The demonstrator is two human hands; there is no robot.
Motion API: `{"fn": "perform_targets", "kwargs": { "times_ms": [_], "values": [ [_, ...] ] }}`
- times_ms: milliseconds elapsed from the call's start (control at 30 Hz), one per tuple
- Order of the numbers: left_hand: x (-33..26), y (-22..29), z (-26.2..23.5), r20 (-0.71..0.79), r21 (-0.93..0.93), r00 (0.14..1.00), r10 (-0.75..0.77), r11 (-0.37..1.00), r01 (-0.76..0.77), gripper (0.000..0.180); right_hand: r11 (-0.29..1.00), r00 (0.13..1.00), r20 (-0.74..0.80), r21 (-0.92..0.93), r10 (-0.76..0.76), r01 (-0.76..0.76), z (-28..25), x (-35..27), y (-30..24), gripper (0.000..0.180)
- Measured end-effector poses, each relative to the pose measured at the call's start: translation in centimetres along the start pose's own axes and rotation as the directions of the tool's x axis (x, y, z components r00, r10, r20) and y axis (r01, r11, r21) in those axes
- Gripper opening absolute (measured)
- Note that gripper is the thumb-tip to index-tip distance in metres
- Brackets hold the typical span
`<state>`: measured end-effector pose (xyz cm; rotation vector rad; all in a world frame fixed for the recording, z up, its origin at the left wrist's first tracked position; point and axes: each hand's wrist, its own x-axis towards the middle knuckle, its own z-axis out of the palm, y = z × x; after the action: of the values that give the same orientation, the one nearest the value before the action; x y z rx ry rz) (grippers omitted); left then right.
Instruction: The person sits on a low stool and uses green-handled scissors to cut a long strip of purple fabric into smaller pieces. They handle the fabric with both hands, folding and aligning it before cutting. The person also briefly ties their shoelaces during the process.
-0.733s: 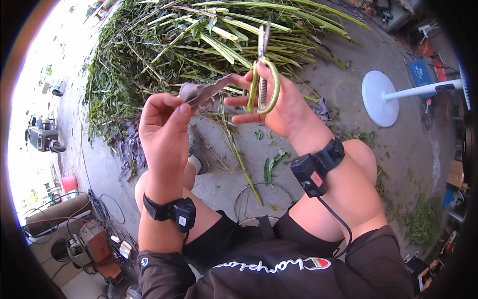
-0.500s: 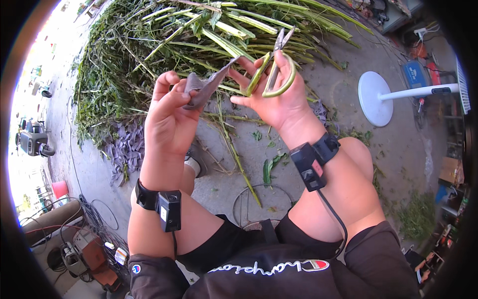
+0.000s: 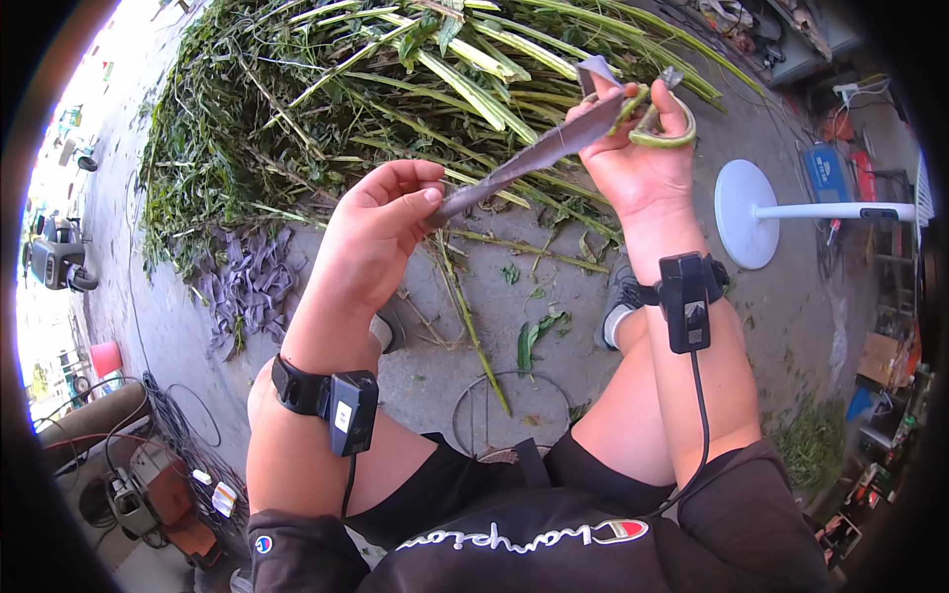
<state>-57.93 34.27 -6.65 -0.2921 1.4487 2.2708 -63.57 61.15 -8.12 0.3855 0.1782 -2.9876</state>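
Note:
A grey-purple cloth strip [image 3: 539, 156] is stretched slantwise between my two hands, over the edge of a heap of leafy green stems [image 3: 326, 119]. My left hand [image 3: 371, 232] pinches the strip's lower end between thumb and forefinger. Higher up and to the right, my right hand [image 3: 643, 168] has the other end at its fingers. The same hand carries scissors [image 3: 664, 138] with green-wrapped handles, looped over its fingers, their blades pointing away from me. On the floor left of my left arm lies a loose pile of similar cloth strips [image 3: 255, 292].
A round metal ring frame [image 3: 465, 400] is on the concrete between my legs. To the right a white stand with a round base [image 3: 743, 212] lies on its side. Cables and an orange-brown machine [image 3: 168, 494] occupy the lower left. Cluttered shelves [image 3: 890, 395] line the right.
My right hand has moved right with the scissors, drawing the bunched strip out long and taut. My left hand has shifted slightly right and down, still pinching its end.

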Motion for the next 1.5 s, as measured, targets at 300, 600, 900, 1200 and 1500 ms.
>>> {"fn": "perform_targets", "kwargs": {
  "times_ms": [300,600,900,1200,1500],
  "values": [
    [2.1,-1.9,-1.0,-0.134,0.811,0.877,0.461,0.56,-0.171,0.039,0.965,0.937,0.248,0.024,0.247,-0.261,0.7,-5.1,-0.1,0.018],
    [2.8,-1.9,-0.1,-0.217,-0.351,0.976,0.004,0.933,-0.082,0.029,0.936,0.836,0.422,-0.199,0.35,-0.291,0.9,-7.2,-1.3,0.025],
    [0.9,5.2,-5.1,0.06,-0.521,0.969,0.24,0.836,-0.174,0.03,0.992,0.973,0.211,0.104,-0.092,0.071,0.5,-4.6,-7.5,0.031],
    [-2.8,8.4,-12.0,-0.402,-0.375,0.858,0.32,0.797,-0.473,0.029,0.965,0.965,-0.03,-0.053,-0.26,0.258,1.4,-4.9,-11.6,0.011],
    [-4.9,7.9,-11.6,-0.387,0.856,0.215,0.897,0.436,-0.278,0.026,0.796,0.844,-0.153,-0.45,-0.515,0.405,-1.3,-4.0,-17.4,0.022]
  ]
}}
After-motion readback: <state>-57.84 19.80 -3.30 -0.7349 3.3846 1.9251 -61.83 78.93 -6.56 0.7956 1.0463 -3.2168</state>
